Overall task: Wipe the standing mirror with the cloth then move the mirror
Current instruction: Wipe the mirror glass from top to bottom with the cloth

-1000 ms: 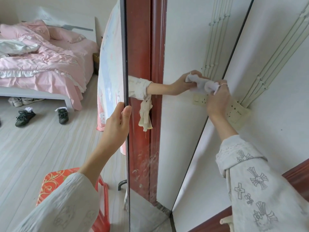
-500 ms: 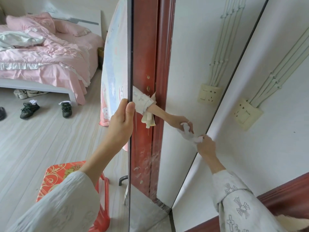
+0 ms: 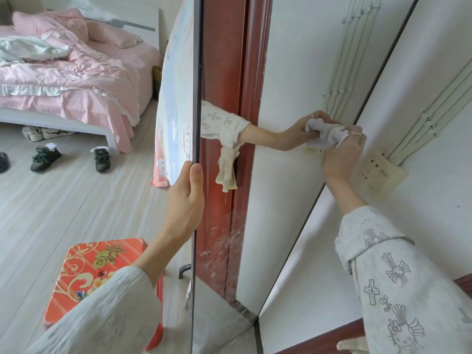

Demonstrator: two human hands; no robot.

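Standing mirror fills frame centre, long axis vertical. Left hand grips its left edge, lower centre. Right hand w/ balled cloth pressed to glass, right of centre, above and right of the left hand. Wiping likely not done; left hand nearer for moving it.

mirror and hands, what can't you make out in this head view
- Mirror: top and foot cut off by the head view's edges.
- Left hand: its fingers are hidden behind the mirror's edge.
- Cloth: part bunched under the right hand.
- Smears on the glass: too faint to tell.
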